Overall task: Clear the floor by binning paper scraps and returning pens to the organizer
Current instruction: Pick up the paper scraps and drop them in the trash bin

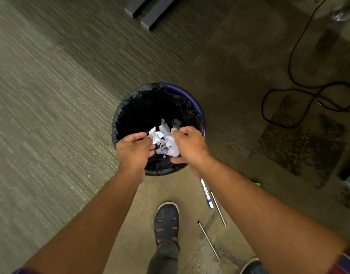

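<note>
both hands, left (pixel 133 148) and right (pixel 190 144), half-curled, cup paper scraps (pixel 165 140) between them, forearms outstretched over the bin (pixel 197 104).

Bare forearms, plaid cuffs (pixel 348 260), dark strapped sandals (pixel 166 222)

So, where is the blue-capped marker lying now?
In the head view the blue-capped marker lies on the floor just under the right forearm, below the bin, with a thin silver pen beside it.

An office, likely: striped carpet tiles (pixel 51 91), a lined waste bin (pixel 197 107), loose cable (pixel 308 88).
</note>
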A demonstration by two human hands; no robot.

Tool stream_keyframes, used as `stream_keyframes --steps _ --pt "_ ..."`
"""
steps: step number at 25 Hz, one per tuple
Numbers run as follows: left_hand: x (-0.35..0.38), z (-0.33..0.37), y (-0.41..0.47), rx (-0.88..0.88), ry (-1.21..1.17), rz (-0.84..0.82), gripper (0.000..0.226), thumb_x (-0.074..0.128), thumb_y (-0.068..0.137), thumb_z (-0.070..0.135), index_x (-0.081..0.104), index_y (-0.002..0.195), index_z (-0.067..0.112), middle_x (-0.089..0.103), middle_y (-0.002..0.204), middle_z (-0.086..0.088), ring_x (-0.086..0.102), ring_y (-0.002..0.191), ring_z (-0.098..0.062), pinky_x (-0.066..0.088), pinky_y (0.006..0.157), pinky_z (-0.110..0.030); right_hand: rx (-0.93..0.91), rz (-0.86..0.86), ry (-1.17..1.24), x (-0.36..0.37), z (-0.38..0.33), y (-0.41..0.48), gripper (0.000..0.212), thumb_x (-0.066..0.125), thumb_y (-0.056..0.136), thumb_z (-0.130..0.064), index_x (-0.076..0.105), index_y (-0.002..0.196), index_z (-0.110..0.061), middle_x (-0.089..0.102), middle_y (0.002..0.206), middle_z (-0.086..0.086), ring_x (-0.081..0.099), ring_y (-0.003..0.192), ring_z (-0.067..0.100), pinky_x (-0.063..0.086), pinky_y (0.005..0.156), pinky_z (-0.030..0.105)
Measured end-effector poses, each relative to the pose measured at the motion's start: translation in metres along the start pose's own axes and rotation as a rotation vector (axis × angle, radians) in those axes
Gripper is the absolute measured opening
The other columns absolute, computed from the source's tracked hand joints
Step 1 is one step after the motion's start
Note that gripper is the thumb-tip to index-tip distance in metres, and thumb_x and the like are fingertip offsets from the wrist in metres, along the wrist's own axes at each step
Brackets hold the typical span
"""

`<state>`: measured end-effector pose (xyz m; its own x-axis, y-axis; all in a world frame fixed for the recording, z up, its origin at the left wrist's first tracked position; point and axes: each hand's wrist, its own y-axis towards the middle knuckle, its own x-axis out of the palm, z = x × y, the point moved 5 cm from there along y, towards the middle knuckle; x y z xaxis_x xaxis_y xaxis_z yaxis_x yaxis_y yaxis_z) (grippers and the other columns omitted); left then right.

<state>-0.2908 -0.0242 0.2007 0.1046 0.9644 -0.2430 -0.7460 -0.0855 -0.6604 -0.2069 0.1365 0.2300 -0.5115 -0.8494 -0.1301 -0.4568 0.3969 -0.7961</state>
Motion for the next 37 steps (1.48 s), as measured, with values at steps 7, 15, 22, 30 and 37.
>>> stream_keyframes --steps 7,15,22,30,37 --pt "-0.001 -0.012 -0.022 0.046 -0.002 0.016 0.009 0.073 0.092 0.011 0.077 0.098 0.015 0.082 0.087 -0.005 0.077 0.071 -0.013 0.06 0.061 -0.022 0.002 0.063 0.229 -0.045 0.029 -0.013 0.017 0.049 0.102 -0.013 0.063 0.11 -0.019 0.07 0.112 0.014 0.075 0.093 0.029 0.065 0.08 0.054" --pt "0.075 -0.038 -0.09 0.203 0.11 -0.229 0.011 0.069 0.094 0.005 0.076 0.1 0.011 0.076 0.081 -0.007 0.067 0.059 -0.01 0.053 0.05 -0.019 0.005 0.24 0.27 -0.164 0.119 -0.014 0.017 0.046 0.103 -0.007 0.061 0.105 -0.014 0.069 0.094 0.011 0.066 0.063 0.02 0.053 0.054 0.029" --pt "0.163 -0.137 -0.112 0.182 0.272 -0.377 0.013 0.069 0.096 0.006 0.066 0.104 0.016 0.069 0.087 -0.01 0.062 0.063 -0.016 0.046 0.056 -0.026 0.148 0.461 0.196 -0.297 0.263 -0.001 0.022 0.058 0.095 -0.001 0.061 0.083 -0.019 0.066 0.081 0.014 0.062 0.051 0.017 0.051 0.06 0.031" --pt "0.239 -0.289 -0.09 0.147 0.614 -0.491 0.023 0.075 0.09 0.006 0.071 0.112 0.001 0.07 0.084 -0.002 0.064 0.074 -0.014 0.048 0.061 -0.011 0.12 0.456 -0.179 -0.31 0.401 0.054 0.009 0.068 0.087 -0.009 0.068 0.086 -0.018 0.076 0.093 0.009 0.069 0.083 0.022 0.052 0.082 0.031" --pt "0.283 -0.358 -0.084 0.064 0.674 -0.653 0.026 0.066 0.091 -0.01 0.068 0.116 -0.007 0.075 0.115 -0.025 0.065 0.095 -0.02 0.05 0.074 -0.017 0.03 0.461 -0.247 -0.288 0.428 0.107 0.021 0.074 0.09 -0.021 0.073 0.101 -0.004 0.079 0.103 0.015 0.075 0.098 0.026 0.054 0.085 0.03"
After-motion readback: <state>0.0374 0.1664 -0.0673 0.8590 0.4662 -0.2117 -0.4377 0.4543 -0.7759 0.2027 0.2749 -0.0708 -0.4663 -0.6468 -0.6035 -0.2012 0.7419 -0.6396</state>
